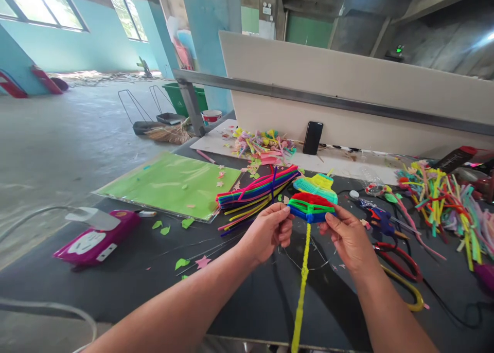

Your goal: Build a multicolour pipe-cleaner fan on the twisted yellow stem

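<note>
Both my hands hold a small woven pipe-cleaner piece (311, 207) with red, green and blue bands, just above the dark table (127, 276). My left hand (266, 233) pinches its left edge with closed fingers. My right hand (347, 237) grips its right edge, fingers curled. A long yellow pipe cleaner (301, 286) hangs down from the piece toward me. Right behind it lies a second woven piece (316, 184) in yellow and teal. A tied bundle of coloured pipe cleaners (257, 193) lies to the left of it.
A green sheet (170, 183) lies at left, a pink power strip (94, 241) nearer me. A glue gun (380, 219), scissors (399, 263) and a heap of cut pipe cleaners (447, 204) sit at right. A black phone (312, 137) leans on the white partition beside coloured scraps (262, 144).
</note>
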Demonstrator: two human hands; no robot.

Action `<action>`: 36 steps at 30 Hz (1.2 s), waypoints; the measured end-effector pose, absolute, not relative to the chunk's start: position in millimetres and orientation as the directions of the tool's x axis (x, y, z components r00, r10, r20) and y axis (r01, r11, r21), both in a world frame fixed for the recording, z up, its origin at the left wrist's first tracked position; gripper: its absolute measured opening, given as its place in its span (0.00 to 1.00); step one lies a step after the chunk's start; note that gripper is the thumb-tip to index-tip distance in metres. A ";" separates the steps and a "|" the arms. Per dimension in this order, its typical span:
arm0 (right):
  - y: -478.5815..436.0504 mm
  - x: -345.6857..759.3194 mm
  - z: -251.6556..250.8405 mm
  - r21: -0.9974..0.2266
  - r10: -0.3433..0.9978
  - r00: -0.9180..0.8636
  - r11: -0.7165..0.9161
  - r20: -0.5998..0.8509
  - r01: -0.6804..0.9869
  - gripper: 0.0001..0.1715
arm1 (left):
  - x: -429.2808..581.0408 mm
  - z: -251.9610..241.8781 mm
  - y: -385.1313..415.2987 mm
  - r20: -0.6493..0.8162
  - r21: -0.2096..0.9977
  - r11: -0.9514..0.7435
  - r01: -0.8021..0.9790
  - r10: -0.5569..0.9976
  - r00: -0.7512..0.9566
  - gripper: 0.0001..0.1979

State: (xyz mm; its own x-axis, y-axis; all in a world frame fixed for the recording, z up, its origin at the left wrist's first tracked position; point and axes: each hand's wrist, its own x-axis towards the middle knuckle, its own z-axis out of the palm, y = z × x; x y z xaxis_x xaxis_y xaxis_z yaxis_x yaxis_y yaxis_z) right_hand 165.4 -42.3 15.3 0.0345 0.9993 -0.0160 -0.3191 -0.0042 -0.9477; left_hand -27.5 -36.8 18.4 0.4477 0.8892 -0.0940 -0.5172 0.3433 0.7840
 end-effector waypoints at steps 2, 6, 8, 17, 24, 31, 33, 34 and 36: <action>-42.5 164.5 16.0 -0.953 0.999 0.040 0.001 -0.012 -0.303 0.21 | -28.0 18.4 -35.8 -0.112 0.789 0.358 -0.500 0.884 0.454 0.10; -43.0 162.7 17.2 -0.962 0.999 0.052 0.006 -0.008 -0.273 0.22 | -27.3 18.7 -34.3 -0.146 0.806 0.368 -0.464 0.883 0.446 0.12; -42.8 162.0 16.6 -0.963 0.999 0.049 0.009 -0.004 -0.268 0.23 | -26.6 18.7 -33.9 -0.147 0.821 0.349 -0.452 0.894 0.423 0.11; -40.2 160.5 14.0 -0.975 0.999 -0.018 0.034 0.039 -0.219 0.20 | -36.5 19.4 -24.6 -0.059 0.850 0.281 -0.445 0.892 0.449 0.23; -37.8 161.7 11.3 -0.984 0.996 -0.081 0.026 0.041 -0.177 0.22 | -43.3 17.2 -15.9 -0.012 0.839 0.294 -0.458 0.851 0.525 0.27; -38.3 159.6 7.9 -0.988 0.993 -0.013 0.114 0.113 0.108 0.33 | -36.7 14.5 -21.4 -0.067 0.858 0.299 -0.417 0.871 0.487 0.28; -40.9 158.7 10.5 -0.956 0.976 -0.027 0.215 0.214 0.198 0.30 | -34.3 13.6 -23.6 -0.080 0.865 0.299 -0.403 0.875 0.478 0.28; -42.5 158.5 12.3 -0.928 0.960 -0.048 0.279 0.276 0.246 0.29 | -33.3 13.3 -24.5 -0.084 0.868 0.300 -0.396 0.875 0.478 0.27; -45.4 158.7 16.0 -0.855 0.917 -0.109 0.397 0.384 0.333 0.29 | -31.8 13.2 -25.9 -0.092 0.874 0.302 -0.381 0.872 0.481 0.27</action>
State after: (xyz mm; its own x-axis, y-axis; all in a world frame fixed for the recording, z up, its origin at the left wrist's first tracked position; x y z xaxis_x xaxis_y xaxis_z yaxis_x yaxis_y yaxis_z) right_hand 158.7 -45.4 16.0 -0.1085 0.9171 0.3837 0.3333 0.3972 -0.8551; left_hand -31.8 -25.9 13.2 0.4809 0.8720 -0.0917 -0.3812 0.3022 0.8737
